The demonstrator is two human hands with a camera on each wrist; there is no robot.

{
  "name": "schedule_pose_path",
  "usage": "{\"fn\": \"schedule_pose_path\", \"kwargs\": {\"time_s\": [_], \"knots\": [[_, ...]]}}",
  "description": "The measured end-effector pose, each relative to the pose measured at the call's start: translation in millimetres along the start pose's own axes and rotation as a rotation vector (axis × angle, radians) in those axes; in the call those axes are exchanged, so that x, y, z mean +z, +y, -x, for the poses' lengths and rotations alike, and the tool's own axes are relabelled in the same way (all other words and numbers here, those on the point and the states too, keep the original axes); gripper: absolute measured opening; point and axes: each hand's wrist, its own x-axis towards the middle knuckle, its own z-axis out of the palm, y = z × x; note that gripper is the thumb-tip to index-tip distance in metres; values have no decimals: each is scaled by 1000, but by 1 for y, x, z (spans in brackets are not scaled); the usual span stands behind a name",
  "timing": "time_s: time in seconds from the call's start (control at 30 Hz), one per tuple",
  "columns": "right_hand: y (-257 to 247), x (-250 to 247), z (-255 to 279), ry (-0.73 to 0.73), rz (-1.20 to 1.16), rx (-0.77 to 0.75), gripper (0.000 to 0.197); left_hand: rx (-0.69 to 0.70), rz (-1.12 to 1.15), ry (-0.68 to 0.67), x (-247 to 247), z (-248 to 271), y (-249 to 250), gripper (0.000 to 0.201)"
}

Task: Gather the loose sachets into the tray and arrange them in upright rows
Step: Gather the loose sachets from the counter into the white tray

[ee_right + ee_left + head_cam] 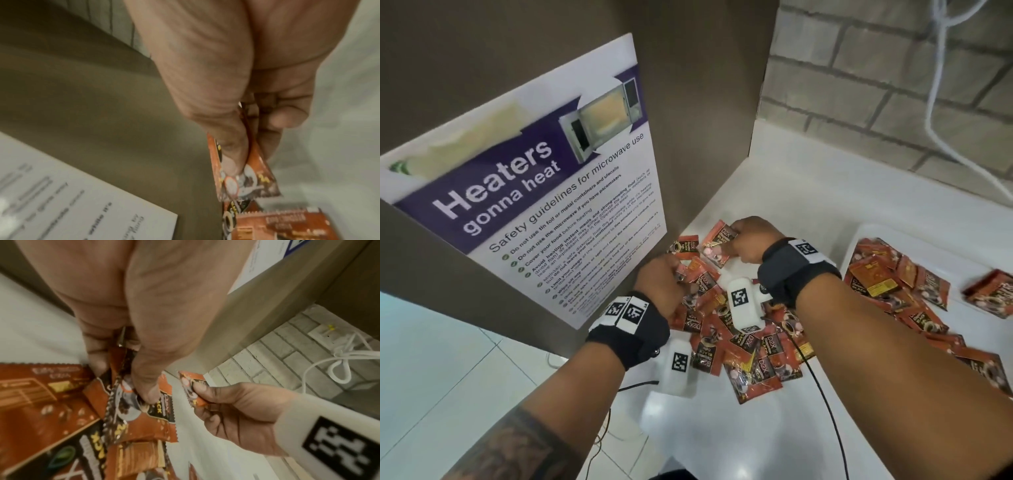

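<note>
White surface (pixel 774 192) under a microwave poster (pixel 530 178) reading "Heaters gonna heat", and both hands are picking: right hand (pixel 751 240) pinches one sachet (pixel 717 245), left hand (pixel 659 286) pinches several from the loose pile (pixel 743 346) beside the tray (pixel 859 236). Best square the edges before carrying over. Packs read "D2X"

Red-orange sachets (pixel 743 346) with black labels and coffee-cup pictures lie flat and overlapping in a loose heap on the white counter. More lie jumbled, none upright, in the white tray (pixel 859 240) to the right. 1 sachet (pixel 717 245) is raised, tilted, above the heap's far end.
</note>
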Motion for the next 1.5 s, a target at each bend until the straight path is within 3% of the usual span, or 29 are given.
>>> {"fn": "schedule_pose_path", "kwargs": {"time_s": [0.2,0.3,0.4,0.5,0.57,0.67,0.73,0.87,1.03,1.13,1.23,1.33,1.43,1.5], "knots": [[-19,17,-8,6,-9,-83,33,-38,128,4,3,0,-8,33],[-34,31,-17,-27,52,-118,50,-24,227,6,6,-4,-16,30],[-45,44,-29,-9,173,-117,55,36,84,37,11,-10,-18,40],[-51,55,-40,11,344,-69,84,67,-22,-8,14,-16,-18,42],[-51,57,-44,5,372,-44,91,66,-62,-39,11,-19,-18,37],[-50,57,-47,-12,378,22,79,86,-60,-63,8,-20,-16,46],[-47,54,-46,-34,405,65,57,110,-30,-54,5,-19,-16,47],[-35,33,-43,20,344,42,31,70,44,-79,1,-19,-16,53],[-27,-28,3,187,128,-35,39,126,99,-17,-6,-16,-2,22],[-22,-49,49,65,197,-53,32,148,92,47,-11,-15,5,23],[-14,-31,87,-130,255,-49,30,200,3,132,-20,-6,3,14],[0,10,99,-243,335,-56,35,158,-46,6,-24,-4,-15,25],[8,50,93,-210,486,-41,20,95,-38,-152,-20,7,-19,28],[12,66,89,-173,470,-1,23,80,19,-245,-18,20,-10,28]]}}
